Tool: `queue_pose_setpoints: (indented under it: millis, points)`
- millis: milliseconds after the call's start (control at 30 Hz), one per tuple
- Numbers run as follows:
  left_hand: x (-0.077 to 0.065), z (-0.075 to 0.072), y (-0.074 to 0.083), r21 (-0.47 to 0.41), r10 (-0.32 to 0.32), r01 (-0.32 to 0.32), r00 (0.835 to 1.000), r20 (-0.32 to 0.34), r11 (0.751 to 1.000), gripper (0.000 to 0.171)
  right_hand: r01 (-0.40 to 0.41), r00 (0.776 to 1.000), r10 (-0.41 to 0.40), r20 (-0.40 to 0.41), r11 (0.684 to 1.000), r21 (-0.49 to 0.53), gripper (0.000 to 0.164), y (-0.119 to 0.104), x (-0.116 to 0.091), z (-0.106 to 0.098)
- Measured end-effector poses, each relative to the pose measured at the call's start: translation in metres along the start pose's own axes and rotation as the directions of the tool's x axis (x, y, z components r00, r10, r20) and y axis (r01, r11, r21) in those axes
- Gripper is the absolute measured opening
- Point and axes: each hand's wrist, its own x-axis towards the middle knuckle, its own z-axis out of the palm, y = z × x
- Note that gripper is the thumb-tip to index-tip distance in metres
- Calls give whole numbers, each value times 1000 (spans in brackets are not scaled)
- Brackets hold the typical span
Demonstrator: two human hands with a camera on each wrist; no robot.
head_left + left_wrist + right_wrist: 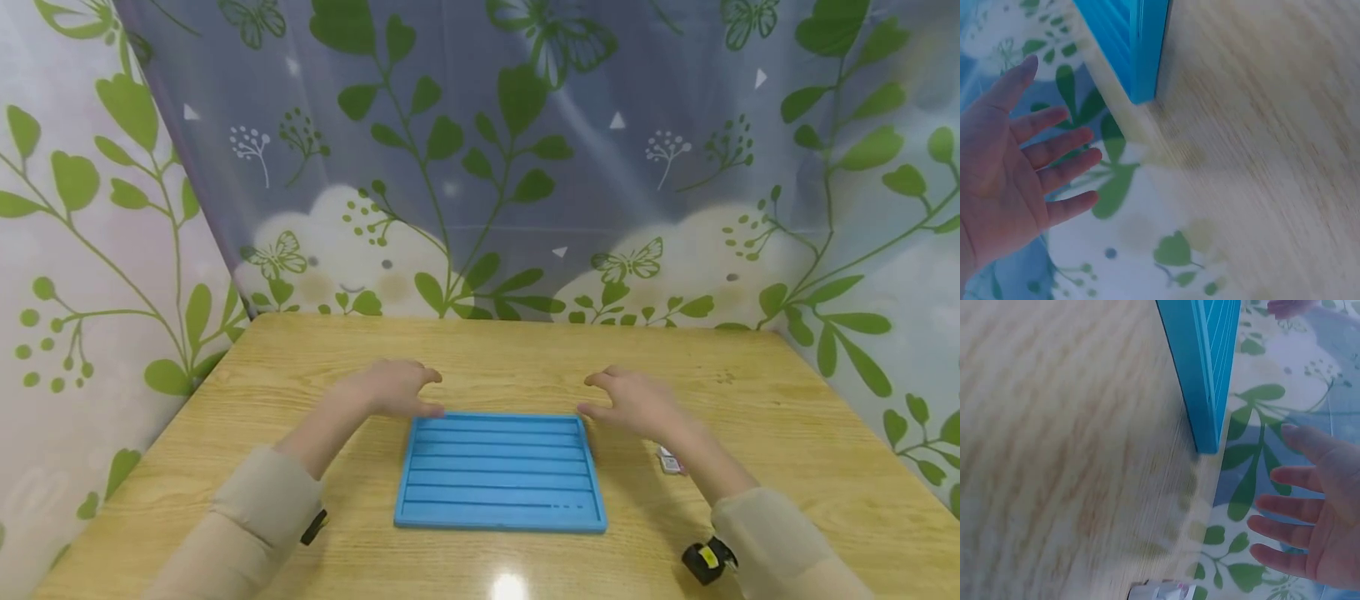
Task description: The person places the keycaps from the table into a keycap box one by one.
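Note:
A blue ridged tray point(498, 471) lies flat on the wooden table, with parallel grooves running across it and a few short slots near its front right corner. My left hand point(397, 388) hovers by the tray's far left corner, fingers spread and nothing in them. On the other side, my right hand point(633, 402) is held near the far right corner, also empty. Both wrist views show the palms bare, with the left fingers point(1063, 159) and right fingers point(1288, 531) extended apart from the tray's edge.
A small white and pink item point(670, 461) lies on the table point(495, 358) to the right of the tray, beside my right forearm. Behind the table's far edge hangs a leaf-patterned curtain point(465, 200). Black wrist devices show at both sleeves.

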Motion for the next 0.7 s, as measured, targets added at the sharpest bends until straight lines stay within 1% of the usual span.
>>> queue_pose_setpoints:
  millis: [100, 233, 333, 467, 600, 700]
  points:
    - [-5, 2, 13, 20, 30, -31, 998, 46, 999, 65, 43, 999, -44, 22, 999, 23, 51, -7, -4, 1]
    - [-12, 5, 29, 50, 45, -51, 993, 111, 997, 70, 88, 995, -90, 44, 995, 52, 49, -15, -10, 3]
    - [-17, 6, 37, 68, 47, -57, 988, 147, 996, 73, 135, 989, -138, 55, 989, 55, 49, -20, -13, 5]
    - [-22, 8, 43, 70, 44, -57, 985, 164, 996, 74, 198, 974, -205, 94, 977, 78, 52, -25, -16, 8]
    - [-27, 12, 47, 91, 56, -72, 985, 163, 993, 73, 233, 957, -246, 156, 968, 94, 56, -30, -21, 11]
    - [-30, 17, 50, 121, 70, -90, 984, 166, 988, 78, 248, 944, -261, 202, 965, 89, 62, -32, -26, 12]
